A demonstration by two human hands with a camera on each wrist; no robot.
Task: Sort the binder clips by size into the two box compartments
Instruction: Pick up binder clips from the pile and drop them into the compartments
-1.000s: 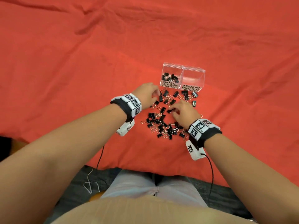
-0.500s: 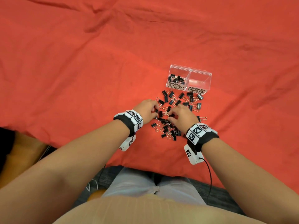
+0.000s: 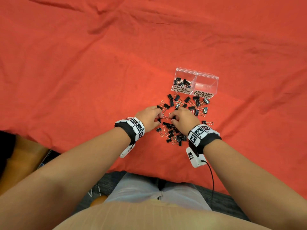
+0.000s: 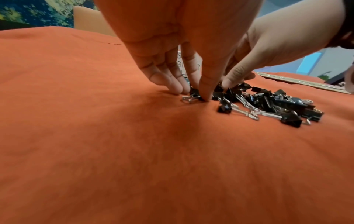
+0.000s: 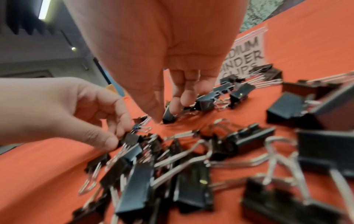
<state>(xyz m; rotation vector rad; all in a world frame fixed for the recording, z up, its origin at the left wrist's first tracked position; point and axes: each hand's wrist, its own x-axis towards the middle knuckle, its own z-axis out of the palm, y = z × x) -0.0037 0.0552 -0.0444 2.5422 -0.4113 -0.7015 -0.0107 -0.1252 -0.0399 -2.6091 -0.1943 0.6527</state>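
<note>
The clear two-compartment box point(image 3: 196, 75) stands on the red cloth. Its left compartment, labelled small binder clips point(image 3: 181, 82), holds several black clips; the right one, labelled medium point(image 3: 207, 83), looks bare. Black binder clips point(image 3: 186, 103) of two sizes lie scattered between the box and my hands. My left hand point(image 3: 158, 119) is at the pile's left edge, thumb and fingers pinching a small clip point(image 4: 193, 94) against the cloth. My right hand point(image 3: 172, 119) is close beside it, thumb and fingers pinching a black clip point(image 5: 169, 115) on the cloth.
Red wrinkled cloth point(image 3: 99, 72) covers the table, and its near edge runs just above my lap point(image 3: 149, 188). A cable point(image 3: 211, 176) hangs from the right wrist camera. An orange seat point(image 3: 25, 155) is at the lower left. More clips point(image 3: 174, 136) lie under my right wrist.
My left hand has drawn back from the box's front to the middle of the pile. Both hands now pinch clips side by side. The head view has shifted.
</note>
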